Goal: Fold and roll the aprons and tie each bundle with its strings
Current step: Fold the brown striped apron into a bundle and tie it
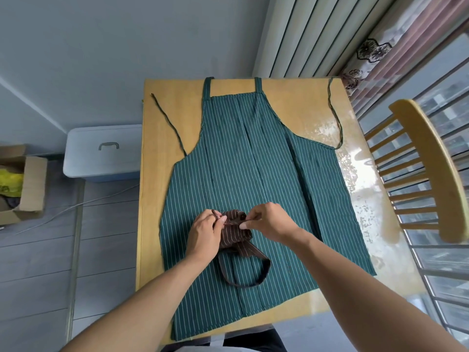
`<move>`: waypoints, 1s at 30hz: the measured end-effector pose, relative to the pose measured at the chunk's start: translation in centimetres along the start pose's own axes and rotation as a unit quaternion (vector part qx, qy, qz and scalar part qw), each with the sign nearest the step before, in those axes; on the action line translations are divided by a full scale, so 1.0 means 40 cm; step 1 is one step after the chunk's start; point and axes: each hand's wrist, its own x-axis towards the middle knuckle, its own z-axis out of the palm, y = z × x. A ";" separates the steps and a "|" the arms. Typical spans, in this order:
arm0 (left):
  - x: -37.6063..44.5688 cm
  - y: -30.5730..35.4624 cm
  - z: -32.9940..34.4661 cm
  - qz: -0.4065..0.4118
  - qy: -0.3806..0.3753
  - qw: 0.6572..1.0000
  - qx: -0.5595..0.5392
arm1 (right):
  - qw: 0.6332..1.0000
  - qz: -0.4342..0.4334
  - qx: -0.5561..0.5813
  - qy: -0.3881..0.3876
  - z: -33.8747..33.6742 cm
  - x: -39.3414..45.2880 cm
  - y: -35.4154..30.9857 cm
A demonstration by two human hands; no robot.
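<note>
Both hands, left (204, 231) and right (266, 221), pinch the strings (229, 224) over the brown roll (234, 235) lying on the flat green apron (253, 161), so the knot should probably be drawn snug without loosening the roll.

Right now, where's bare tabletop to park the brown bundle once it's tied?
Bare table lies right of the green apron, inside its right string; a narrower patch by the left string. The middle is covered.
</note>
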 end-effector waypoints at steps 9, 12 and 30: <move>-0.018 0.002 0.000 0.050 -0.042 0.983 0.172 | 0.966 0.076 0.242 0.060 0.048 -0.018 0.001; -0.015 0.000 -0.007 0.041 -0.048 0.987 0.150 | 0.955 0.095 0.277 0.050 0.051 -0.011 0.012; 0.051 0.047 -0.049 -0.271 -0.070 0.952 -0.119 | 0.913 0.231 0.286 0.175 0.123 -0.051 0.124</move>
